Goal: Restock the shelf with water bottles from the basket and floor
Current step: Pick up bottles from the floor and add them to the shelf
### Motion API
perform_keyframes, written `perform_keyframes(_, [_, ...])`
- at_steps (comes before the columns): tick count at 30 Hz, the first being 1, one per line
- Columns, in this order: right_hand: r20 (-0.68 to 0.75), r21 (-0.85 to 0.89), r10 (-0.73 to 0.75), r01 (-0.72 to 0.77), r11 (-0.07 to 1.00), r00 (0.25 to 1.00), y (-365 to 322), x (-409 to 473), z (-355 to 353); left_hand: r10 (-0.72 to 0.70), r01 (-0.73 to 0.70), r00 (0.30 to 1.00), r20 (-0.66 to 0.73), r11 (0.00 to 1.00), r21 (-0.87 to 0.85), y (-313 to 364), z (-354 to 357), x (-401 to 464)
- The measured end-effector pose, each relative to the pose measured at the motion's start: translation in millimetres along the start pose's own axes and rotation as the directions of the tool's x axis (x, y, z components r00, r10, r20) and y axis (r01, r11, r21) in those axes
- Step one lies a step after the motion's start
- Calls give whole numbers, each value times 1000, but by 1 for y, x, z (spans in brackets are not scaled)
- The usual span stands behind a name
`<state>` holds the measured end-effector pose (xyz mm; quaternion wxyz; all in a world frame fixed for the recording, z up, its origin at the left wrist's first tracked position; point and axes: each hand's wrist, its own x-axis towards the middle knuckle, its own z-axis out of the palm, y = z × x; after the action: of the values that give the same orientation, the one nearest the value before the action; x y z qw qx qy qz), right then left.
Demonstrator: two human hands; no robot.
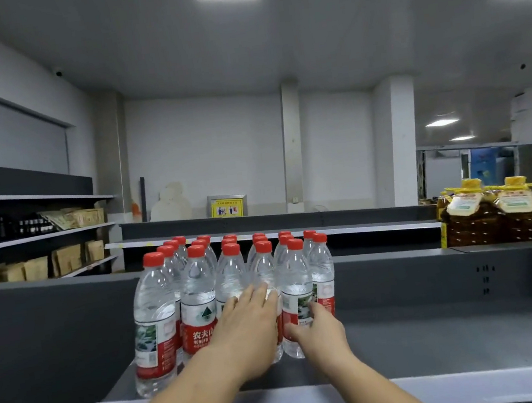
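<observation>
**Crowded bottles could topple**

Our left hand (250, 333) lies flat, grip wide, against the water bottles (232, 292) packed on the shelf (442, 340); our right hand (321, 332) wraps the end bottle (298, 294). A hard shove could knock neighbours over the shelf's front edge.

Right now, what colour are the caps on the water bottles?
Red, on every water bottle on the shelf. The head view shows them clearly.

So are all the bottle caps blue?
No, every cap on the water bottles on the shelf is red.
</observation>
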<state>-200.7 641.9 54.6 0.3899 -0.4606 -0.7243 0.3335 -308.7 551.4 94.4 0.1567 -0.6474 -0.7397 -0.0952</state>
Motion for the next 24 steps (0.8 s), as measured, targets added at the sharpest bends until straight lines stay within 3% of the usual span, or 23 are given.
perform_keyframes(8, [-86,36,-120,123,992,989,-19,-85,-16,0,-9,998,-69,992,-129,22,-28,-70])
perform_keyframes(12, [-89,16,-131,133,991,987,-2,-139,-17,-118,84,992,-43,878,-472,39,-15,-114])
perform_keyframes(18, [-13,61,7,-7,998,1000,61,-215,-7,-194,203,977,87,727,-656,66,50,-184])
perform_keyframes(24, [83,12,164,-165,986,983,139,-273,16,-219,349,937,272,603,-717,95,132,-242])
